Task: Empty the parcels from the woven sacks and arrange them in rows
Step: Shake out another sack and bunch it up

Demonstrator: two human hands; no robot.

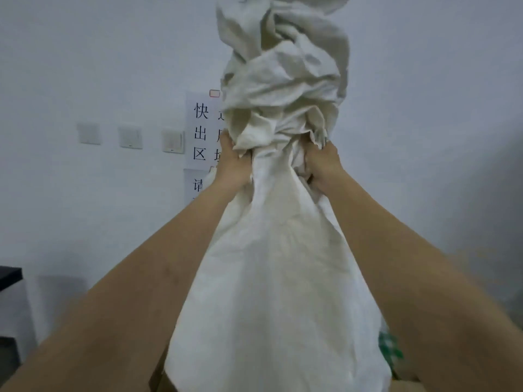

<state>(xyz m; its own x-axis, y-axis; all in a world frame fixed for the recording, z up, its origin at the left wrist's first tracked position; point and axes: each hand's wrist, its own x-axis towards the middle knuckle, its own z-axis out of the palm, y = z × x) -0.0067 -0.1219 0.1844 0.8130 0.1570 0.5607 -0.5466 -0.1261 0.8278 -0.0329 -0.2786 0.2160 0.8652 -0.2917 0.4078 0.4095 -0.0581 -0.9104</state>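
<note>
A white woven sack [271, 267] hangs lifted high in front of me, filling the middle of the head view. My left hand [233, 165] grips its bunched fabric on the left side. My right hand [321, 165] grips the same gathered neck on the right. Above both hands the loose sack cloth [285, 66] stands crumpled up to the top edge. The sack's lower part bulges and widens toward the bottom. A green-and-white patterned parcel [392, 349] peeks out at the sack's lower right. Brown cardboard [407, 386] shows beneath it.
A white wall [99, 66] lies behind, with three light switches [130, 137] and a paper sign with black characters [202, 131] partly hidden by the sack. A dark piece of furniture [10, 275] stands at the left edge.
</note>
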